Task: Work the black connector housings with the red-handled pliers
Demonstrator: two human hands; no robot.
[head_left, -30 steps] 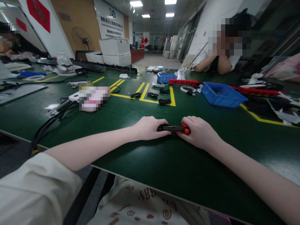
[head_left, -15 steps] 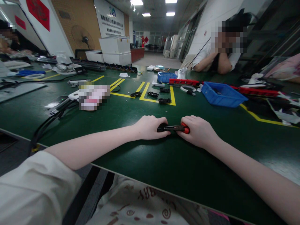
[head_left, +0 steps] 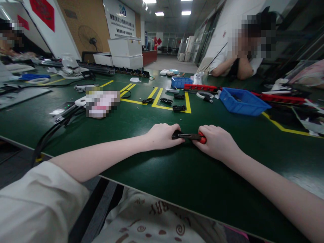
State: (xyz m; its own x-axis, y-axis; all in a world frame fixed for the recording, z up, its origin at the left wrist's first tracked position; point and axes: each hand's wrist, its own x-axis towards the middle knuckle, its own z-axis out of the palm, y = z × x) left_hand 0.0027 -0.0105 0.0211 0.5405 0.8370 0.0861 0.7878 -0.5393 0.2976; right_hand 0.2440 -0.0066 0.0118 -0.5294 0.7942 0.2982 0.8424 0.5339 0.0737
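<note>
Just above the green table (head_left: pixel 152 168), my right hand (head_left: pixel 217 141) is closed around the red handles of a pair of pliers (head_left: pixel 191 136). Their dark jaws point left and meet a small black part (head_left: pixel 175 135). That part is pinched between the thumb and fingers of my left hand (head_left: pixel 163 136), which cover most of it. Whether the jaws grip the part or only touch it, I cannot tell. Farther back, several similar black parts (head_left: pixel 179 108) lie in and beside a yellow-taped area.
A blue bin (head_left: pixel 244 103) stands at the right, with a smaller blue bin (head_left: pixel 181 82) behind. At the left lie a pink phone-like object (head_left: pixel 102 103) and black cables (head_left: pixel 54 126). A red strip (head_left: pixel 202 87) crosses the back. Another person (head_left: pixel 243 64) sits opposite, at the right.
The view has shifted slightly. Both hands keep their hold on the black part and the pliers; the black part shows a little differently between my left fingers.
</note>
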